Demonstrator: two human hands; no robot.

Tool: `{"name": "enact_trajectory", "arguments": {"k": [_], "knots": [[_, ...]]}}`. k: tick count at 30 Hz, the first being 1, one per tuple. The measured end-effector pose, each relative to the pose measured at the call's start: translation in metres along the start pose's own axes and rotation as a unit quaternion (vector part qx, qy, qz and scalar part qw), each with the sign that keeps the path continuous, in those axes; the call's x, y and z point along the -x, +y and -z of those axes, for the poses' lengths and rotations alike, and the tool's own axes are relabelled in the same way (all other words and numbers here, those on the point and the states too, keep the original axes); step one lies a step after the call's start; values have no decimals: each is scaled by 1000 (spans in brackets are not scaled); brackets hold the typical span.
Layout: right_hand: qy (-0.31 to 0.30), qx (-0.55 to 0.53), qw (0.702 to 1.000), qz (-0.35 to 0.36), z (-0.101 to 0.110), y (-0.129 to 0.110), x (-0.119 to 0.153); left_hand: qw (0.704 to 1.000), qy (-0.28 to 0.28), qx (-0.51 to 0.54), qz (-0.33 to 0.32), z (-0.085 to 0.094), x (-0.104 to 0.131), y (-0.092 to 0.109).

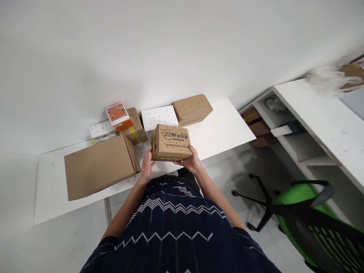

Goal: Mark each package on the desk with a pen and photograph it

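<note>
Between my two hands is a brown cardboard box (172,141) with Chinese print and the number 22 on its side and yellow tape around it. My left hand (146,166) grips its left end, and my right hand (192,160) holds its lower right corner. The box is near the front edge of the white table (222,125). Just behind it stand a white speckled box (159,115) and a brown speckled box (192,108). To the left lies a large plain cardboard box (99,167).
An orange box (119,115) rests on top of a brown taped box (136,127) by the wall. At the right are a white shelf unit (313,110) with boxes inside and a green and black swivel chair (298,201).
</note>
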State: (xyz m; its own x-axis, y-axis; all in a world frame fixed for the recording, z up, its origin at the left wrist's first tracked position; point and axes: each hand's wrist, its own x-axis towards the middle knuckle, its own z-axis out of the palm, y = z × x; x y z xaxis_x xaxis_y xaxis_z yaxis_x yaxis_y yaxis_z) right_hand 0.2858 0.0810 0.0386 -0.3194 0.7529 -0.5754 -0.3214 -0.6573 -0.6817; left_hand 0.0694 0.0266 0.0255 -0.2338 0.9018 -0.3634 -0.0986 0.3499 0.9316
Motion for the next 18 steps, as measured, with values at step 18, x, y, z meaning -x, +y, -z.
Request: {"name": "enact_trajectory", "arguments": {"k": [18], "knots": [[-21, 77, 995, -58, 21, 52, -60, 959, 190, -177, -110, 2, 1, -22]]}}
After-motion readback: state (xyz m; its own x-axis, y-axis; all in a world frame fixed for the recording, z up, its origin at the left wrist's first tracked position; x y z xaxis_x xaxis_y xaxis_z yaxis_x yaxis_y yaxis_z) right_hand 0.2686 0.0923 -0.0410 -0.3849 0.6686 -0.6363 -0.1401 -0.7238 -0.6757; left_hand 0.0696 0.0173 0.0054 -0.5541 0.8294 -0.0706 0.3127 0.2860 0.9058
